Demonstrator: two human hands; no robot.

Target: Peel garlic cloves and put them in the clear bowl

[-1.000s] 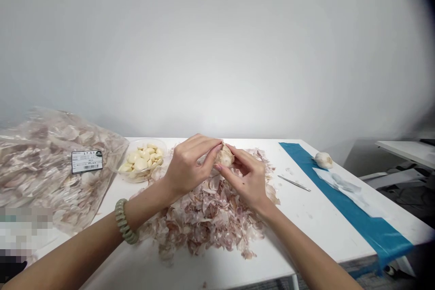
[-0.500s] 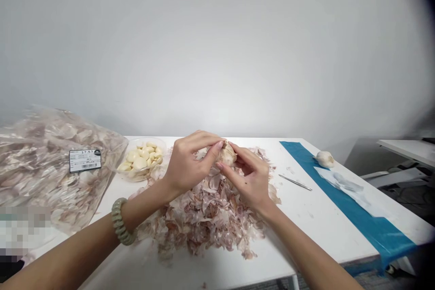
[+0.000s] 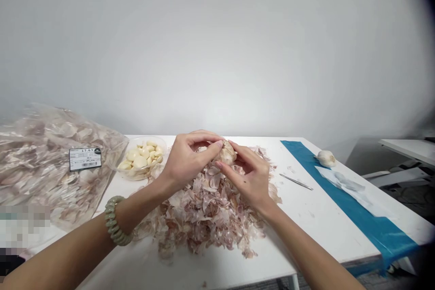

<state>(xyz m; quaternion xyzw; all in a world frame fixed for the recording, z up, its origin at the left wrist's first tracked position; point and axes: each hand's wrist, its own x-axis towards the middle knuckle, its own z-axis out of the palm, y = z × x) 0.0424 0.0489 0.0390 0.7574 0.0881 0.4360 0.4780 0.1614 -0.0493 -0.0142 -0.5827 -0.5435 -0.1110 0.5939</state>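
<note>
A garlic bulb [image 3: 228, 154] in dry papery skin is held up between both hands, above a heap of loose garlic skins [image 3: 210, 213]. My left hand [image 3: 190, 156] pinches its top with thumb and fingers; a coiled bracelet [image 3: 116, 221] circles that wrist. On the bulb's right side, the fingers and thumb of my right hand [image 3: 249, 174] are closed round it. Left of the hands, a clear plastic bowl [image 3: 164, 145] contains peeled garlic cloves [image 3: 141, 158].
A large clear bag of garlic skins [image 3: 57, 145] with a price label [image 3: 85, 159] fills the left. Metal tweezers [image 3: 296, 181] lie to the right on the white table [image 3: 326, 217]. Beyond are a blue strip [image 3: 353, 208], another garlic bulb [image 3: 326, 158] and a white sheet [image 3: 340, 186].
Both hands stay on the garlic bulb, almost in the same place. My left wrist and bracelet have shifted slightly left, and the view has moved a little.
</note>
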